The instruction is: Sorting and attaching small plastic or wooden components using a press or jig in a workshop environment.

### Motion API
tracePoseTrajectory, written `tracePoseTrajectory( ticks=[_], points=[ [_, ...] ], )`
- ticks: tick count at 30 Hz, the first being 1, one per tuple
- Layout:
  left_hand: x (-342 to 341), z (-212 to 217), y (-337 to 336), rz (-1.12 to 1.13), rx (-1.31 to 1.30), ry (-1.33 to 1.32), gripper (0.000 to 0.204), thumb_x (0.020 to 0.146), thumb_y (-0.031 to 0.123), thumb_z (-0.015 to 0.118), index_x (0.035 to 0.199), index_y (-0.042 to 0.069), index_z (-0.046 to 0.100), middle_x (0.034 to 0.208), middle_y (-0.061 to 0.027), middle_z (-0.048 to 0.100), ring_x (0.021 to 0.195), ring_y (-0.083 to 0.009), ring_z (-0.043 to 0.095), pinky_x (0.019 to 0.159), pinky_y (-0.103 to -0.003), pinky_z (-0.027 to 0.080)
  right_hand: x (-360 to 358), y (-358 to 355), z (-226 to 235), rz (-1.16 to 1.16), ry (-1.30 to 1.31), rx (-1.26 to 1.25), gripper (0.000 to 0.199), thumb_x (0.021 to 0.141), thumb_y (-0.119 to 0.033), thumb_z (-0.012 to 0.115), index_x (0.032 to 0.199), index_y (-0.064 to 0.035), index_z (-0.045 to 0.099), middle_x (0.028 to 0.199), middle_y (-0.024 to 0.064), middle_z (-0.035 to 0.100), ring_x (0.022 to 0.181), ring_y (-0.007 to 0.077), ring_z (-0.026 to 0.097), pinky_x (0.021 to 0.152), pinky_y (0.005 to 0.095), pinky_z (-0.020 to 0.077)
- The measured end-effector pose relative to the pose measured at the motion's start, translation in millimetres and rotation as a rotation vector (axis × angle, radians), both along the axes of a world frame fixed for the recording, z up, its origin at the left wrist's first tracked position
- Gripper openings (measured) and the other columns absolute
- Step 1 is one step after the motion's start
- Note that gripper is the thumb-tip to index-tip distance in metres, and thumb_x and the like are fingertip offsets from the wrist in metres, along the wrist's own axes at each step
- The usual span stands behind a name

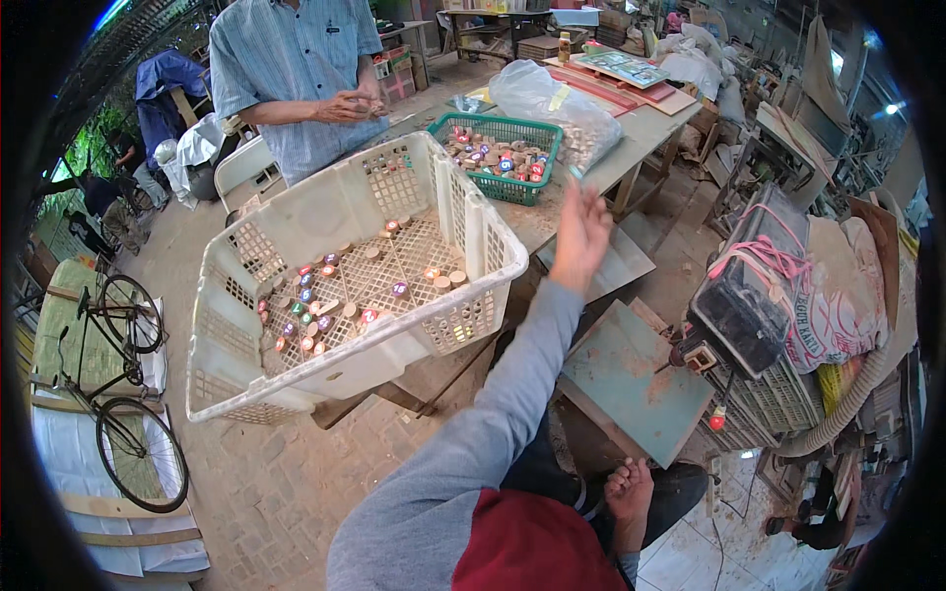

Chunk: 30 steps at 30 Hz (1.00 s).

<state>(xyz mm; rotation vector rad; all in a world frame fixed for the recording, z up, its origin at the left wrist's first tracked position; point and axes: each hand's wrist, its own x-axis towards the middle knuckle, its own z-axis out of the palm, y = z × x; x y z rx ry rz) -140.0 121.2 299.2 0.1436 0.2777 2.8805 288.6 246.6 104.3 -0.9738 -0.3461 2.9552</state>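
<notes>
In a crowded workshop with a brick floor (pixel 236 492), small wooden discs (pixel 399 289) are seen in two containers.

The discs, some with coloured faces, are scattered in the white crate (pixel 360 366) and heaped in the green basket (pixel 493 185) on the table (pixel 636 133). The left hand (pixel 583 231) is stretched out near the basket; its fingers are loosely open but blurred, and whether anything is held cannot be told. The right hand (pixel 631 488) is placed low beside the knee (pixel 680 492), with fingers curled; what is inside cannot be told.
</notes>
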Motion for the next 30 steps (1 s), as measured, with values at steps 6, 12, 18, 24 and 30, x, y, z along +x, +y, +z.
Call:
tracePoseTrajectory(
  ticks=[6,12,18,24,30],
  points=[
    [46,-10,-4,0.011,-0.416,0.148,0.028,0.096,0.037,0.065,0.107,0.012,0.062,0.089,0.0050,0.062,0.075,-0.0061,0.055,0.067,-0.024,0.044,-36,-17,19,-0.112,0.027,0.035,0.022,0.086,-0.014,0.056,0.105,-0.0044,0.062,0.091,0.0095,0.061,0.075,0.0223,0.057,0.066,0.0356,0.0488],
    [199,-115,-21,-0.504,-1.298,1.248,0.030,0.093,0.022,0.062,0.114,0.002,0.066,0.099,-0.0120,0.071,0.091,-0.0207,0.067,0.083,-0.036,0.052,-33,-22,33,-0.138,-0.020,0.354,0.032,0.092,-0.010,0.058,0.123,-0.0044,0.053,0.096,0.0079,0.061,0.071,0.0179,0.056,0.062,0.0333,0.0473],
    [259,-141,-25,-0.419,-1.364,1.252,0.031,0.085,0.026,0.068,0.109,0.006,0.068,0.101,-0.0126,0.068,0.094,-0.0331,0.064,0.085,-0.042,0.051,-32,-30,54,-0.019,-0.070,0.567,0.050,0.098,-0.017,0.056,0.145,-0.0120,0.039,0.109,0.0074,0.067,0.054,0.0106,0.049,0.046,0.0274,0.0408],
    [257,-153,-22,-0.299,-1.449,1.380,0.028,0.084,0.029,0.070,0.101,0.007,0.069,0.101,-0.0101,0.065,0.099,-0.0308,0.061,0.087,-0.041,0.050,-35,-41,61,-0.002,-0.084,0.634,0.065,0.102,-0.017,0.052,0.157,-0.0097,0.018,0.113,0.0116,0.066,0.053,0.0108,0.047,0.045,0.0270,0.0371],
    [255,-155,-19,-0.305,-1.476,1.301,0.022,0.083,0.024,0.068,0.095,0.007,0.067,0.095,-0.0120,0.062,0.093,-0.0330,0.062,0.082,-0.043,0.050,-31,-33,38,0.022,-0.124,0.608,0.056,0.100,-0.027,0.055,0.149,-0.0076,0.035,0.099,0.0081,0.065,0.055,0.0117,0.048,0.047,0.0270,0.0376]
  ],
)
